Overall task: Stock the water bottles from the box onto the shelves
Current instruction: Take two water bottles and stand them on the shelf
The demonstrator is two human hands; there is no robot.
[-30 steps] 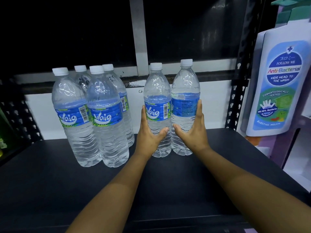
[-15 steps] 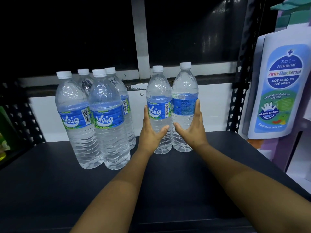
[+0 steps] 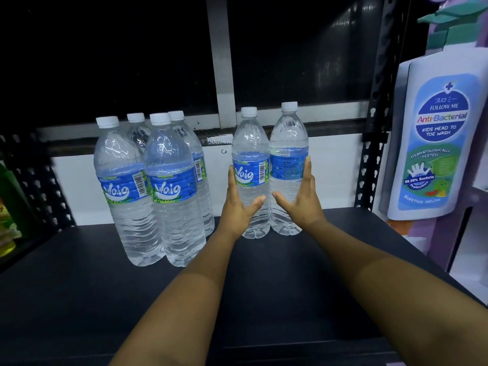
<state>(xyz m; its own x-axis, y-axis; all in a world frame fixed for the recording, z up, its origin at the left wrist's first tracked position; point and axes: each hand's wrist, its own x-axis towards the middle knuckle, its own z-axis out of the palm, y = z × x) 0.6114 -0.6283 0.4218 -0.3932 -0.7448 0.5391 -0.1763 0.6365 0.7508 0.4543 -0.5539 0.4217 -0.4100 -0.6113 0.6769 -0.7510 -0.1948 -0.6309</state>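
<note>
From the head camera, both forearms reach over a dark shelf (image 3: 290, 286) toward two upright water bottles standing side by side and touching. The left hand (image 3: 239, 207) lies against the left bottle (image 3: 250, 170), fingers straight up its left side and thumb across its front, palm partly hiding the lower label. The right hand (image 3: 301, 199) lies likewise on the right bottle (image 3: 289, 154), fingers straight up its right side; neither hand curls round its bottle. To the left, well apart, stand four more bottles (image 3: 169, 191) in a tight group; the rear two are mostly hidden behind the front pair. A large soap-bottle display (image 3: 438, 143) at the right edge is cut off. The space above the shelf is too dark to make out. Compared with a second ago, the pair stands farther back on the shelf, and the hands have kept their places.
</note>
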